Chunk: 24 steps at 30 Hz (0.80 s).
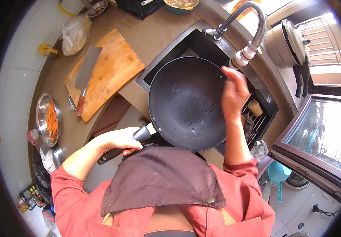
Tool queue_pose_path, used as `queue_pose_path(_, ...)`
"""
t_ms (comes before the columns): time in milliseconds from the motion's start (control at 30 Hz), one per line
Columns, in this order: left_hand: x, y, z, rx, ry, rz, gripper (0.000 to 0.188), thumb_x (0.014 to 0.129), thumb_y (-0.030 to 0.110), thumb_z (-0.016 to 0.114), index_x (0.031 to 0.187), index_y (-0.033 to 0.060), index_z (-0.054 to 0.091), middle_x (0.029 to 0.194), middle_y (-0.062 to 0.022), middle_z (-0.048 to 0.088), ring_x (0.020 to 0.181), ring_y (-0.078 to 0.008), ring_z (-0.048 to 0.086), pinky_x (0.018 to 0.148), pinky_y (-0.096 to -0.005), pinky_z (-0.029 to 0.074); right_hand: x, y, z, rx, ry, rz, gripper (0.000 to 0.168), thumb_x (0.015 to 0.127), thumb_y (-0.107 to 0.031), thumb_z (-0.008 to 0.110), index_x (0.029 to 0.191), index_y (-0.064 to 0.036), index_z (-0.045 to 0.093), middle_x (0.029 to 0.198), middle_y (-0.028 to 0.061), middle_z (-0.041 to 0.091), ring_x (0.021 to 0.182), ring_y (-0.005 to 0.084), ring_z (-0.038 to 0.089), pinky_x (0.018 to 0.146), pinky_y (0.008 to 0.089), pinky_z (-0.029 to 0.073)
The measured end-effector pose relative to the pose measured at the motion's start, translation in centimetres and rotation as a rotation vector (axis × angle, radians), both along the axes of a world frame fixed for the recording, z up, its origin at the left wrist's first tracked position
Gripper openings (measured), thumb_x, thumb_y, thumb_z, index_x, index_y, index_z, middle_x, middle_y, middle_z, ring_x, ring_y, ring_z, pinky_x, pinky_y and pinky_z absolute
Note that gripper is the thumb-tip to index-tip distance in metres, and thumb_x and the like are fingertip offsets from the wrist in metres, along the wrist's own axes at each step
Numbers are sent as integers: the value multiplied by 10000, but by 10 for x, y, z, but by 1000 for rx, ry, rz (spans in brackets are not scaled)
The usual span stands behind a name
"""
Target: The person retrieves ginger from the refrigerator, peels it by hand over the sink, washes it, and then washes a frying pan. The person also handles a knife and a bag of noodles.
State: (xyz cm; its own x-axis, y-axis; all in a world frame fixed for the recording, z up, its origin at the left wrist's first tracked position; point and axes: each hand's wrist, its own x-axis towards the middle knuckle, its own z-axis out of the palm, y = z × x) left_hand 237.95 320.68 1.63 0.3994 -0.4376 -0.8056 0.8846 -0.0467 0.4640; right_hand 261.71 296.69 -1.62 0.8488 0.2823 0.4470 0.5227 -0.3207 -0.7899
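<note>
A black wok (pixel 188 100) with a few wet specks inside is held over the black sink (pixel 170 56). My left hand (pixel 124 140) grips its black handle. My right hand (pixel 236 89), slightly blurred, is at the wok's far right rim, below the faucet's white nozzle; whether its fingers grip the rim or only touch it does not show clearly. The curved chrome faucet (pixel 259 22) arches above that hand, and no water is seen running from it. To the left, a cleaver (pixel 89 66) with a wooden handle lies on a wooden cutting board (pixel 115 62).
A metal bowl (pixel 41 118) of orange strips stands on the left counter, with a knotted plastic bag (pixel 75 35) farther back. A pressure cooker (pixel 286 44) stands at the right. The open window sash (pixel 318 142) juts in near my right arm.
</note>
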Motion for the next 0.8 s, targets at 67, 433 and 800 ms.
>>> queue_pose_path(67, 5, -1, 4, -7, 20, 0, 358, 709, 114, 580, 1009, 10, 416, 556, -36, 479, 381, -90, 433, 364, -234, 366, 12, 48, -6, -19, -70, 97, 342, 761, 18, 486, 1100, 27, 536, 1101, 188, 573, 1090, 310, 517, 962, 352, 371)
queue_pose_path(433, 8, -11, 3, -10, -10, 45, 301, 671, 116, 562, 904, 14, 399, 593, -31, 477, 410, -92, 452, 381, -241, 400, 99, 94, -108, 1013, 1102, -85, 197, 829, -115, 517, 948, 4, 620, 1173, 223, 527, 1167, 288, 458, 990, 391, 342)
queue_pose_path(800, 13, -11, -2, -23, 35, 59, 360, 687, 151, 574, 984, 23, 416, 622, -41, 484, 417, -90, 455, 390, -232, 402, 80, -9, -159, 1305, 1329, 162, 108, 829, -90, 537, 923, -40, 556, 893, 128, 625, 865, 271, 601, 794, 400, 493)
